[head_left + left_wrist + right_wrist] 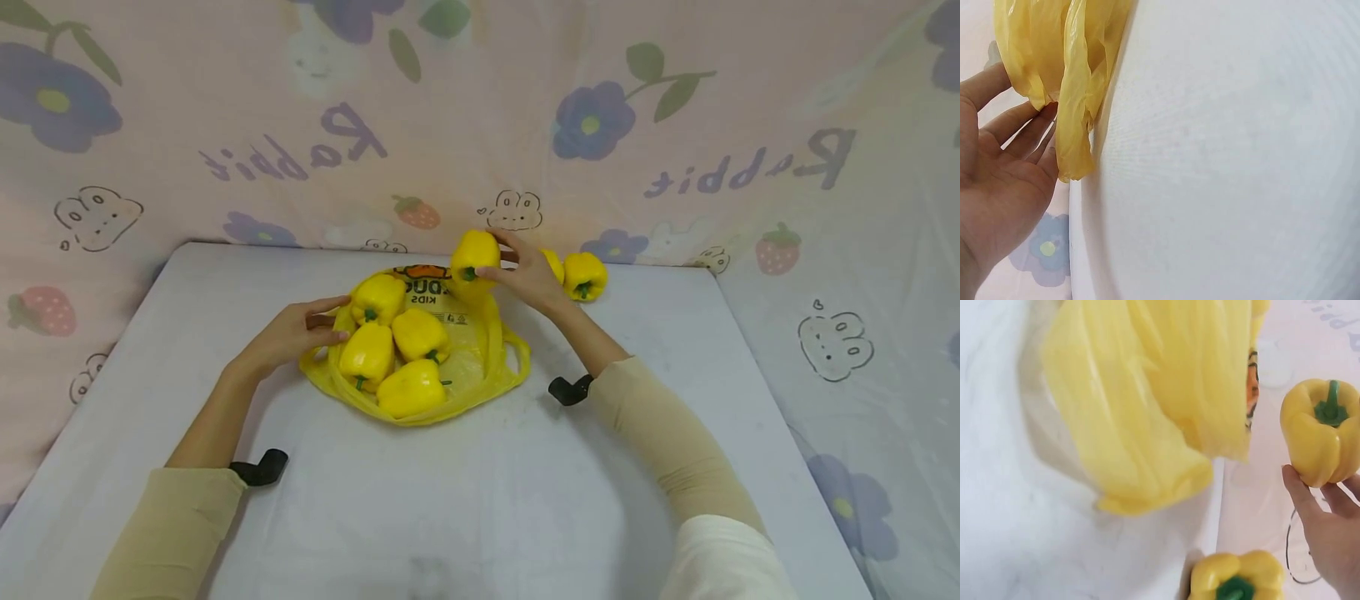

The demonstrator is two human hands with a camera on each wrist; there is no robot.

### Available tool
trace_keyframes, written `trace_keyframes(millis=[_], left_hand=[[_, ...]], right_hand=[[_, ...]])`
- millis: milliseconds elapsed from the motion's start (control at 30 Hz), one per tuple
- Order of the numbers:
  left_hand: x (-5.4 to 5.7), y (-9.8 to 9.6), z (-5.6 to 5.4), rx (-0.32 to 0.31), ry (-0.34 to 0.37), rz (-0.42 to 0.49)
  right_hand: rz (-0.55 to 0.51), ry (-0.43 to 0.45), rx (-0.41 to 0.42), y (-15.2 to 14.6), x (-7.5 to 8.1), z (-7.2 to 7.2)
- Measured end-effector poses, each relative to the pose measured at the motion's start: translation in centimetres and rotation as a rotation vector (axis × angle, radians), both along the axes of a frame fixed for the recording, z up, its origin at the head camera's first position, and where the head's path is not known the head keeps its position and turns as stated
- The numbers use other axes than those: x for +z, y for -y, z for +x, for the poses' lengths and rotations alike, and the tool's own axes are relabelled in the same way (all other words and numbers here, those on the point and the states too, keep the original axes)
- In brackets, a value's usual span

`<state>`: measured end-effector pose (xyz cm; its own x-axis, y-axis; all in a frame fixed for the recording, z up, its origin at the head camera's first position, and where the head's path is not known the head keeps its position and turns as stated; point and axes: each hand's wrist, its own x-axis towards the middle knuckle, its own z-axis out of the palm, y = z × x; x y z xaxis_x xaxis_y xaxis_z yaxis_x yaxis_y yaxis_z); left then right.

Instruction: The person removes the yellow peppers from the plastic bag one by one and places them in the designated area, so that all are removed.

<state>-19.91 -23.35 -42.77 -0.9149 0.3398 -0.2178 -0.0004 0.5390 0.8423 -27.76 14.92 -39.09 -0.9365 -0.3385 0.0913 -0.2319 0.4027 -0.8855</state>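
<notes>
A yellow plastic bag [468,367] lies spread on the table with its mouth open, several yellow bell peppers [412,389] inside its left part. My left hand [291,337] grips the bag's left rim beside the peppers; in the left wrist view, the fingers [1013,122] reach partly behind the yellow plastic [1075,94]. Over the bag's back right rim, my right hand [528,271] holds another yellow bell pepper [476,254] between thumb and fingers. That pepper [1322,434] shows its green stem in the right wrist view, raised beside the bag [1141,406].
Two more yellow bell peppers stand at the table's back edge, one [585,277] in plain sight and the other [553,265] partly behind my right hand. A patterned cloth [465,125] hangs behind the white table [480,517]. Black wrist mounts [260,468] protrude near both sleeves.
</notes>
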Motion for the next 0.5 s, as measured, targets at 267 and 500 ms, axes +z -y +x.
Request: trace_keyframes(millis=[267,500], left_hand=[[-0.1,0.1,-0.1,0.003,0.010,0.001],[-0.2,0.1,-0.4,0.001,0.010,-0.008]], right_hand=[[-0.006,-0.020,0.006,-1.8,0.9,-0.1],[-0.016,-0.024,-0.001,-3.5,1.4,-0.3]])
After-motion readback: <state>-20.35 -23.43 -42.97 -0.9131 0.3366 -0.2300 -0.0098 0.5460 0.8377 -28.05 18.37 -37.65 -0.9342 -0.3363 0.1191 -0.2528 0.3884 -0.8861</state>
